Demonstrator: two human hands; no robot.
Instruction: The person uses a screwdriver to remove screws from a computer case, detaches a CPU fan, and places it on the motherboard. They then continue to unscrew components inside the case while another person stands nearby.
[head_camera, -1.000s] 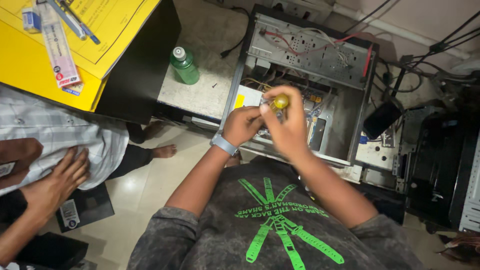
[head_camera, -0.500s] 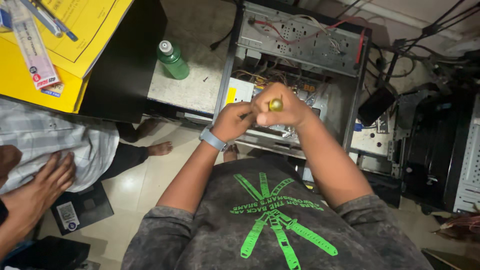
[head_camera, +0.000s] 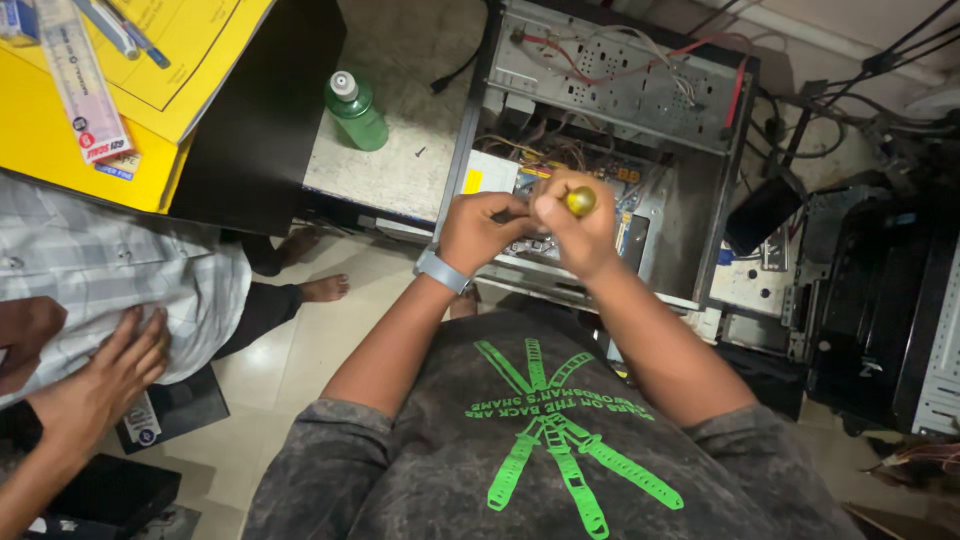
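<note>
Fingers of the right hand (head_camera: 580, 232) stay clamped on the yellow-handled screwdriver (head_camera: 579, 201), steadied by the left hand (head_camera: 483, 230), now nearer the open computer case (head_camera: 700, 215).

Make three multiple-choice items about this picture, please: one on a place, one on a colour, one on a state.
1. Where does the green bottle stand?
A. on the stone slab beside the computer case
B. inside the case
C. on the yellow folder

2. What colour is the screwdriver handle's end?
A. red
B. yellow
C. blue

3. How is the computer case?
A. closed
B. wrapped
C. open, with wires showing

Answers:
1 A, it stands left of the case.
2 B, the yellow end shows in the right hand, with the left hand beside it.
3 C, wires and boards are visible inside.
</note>
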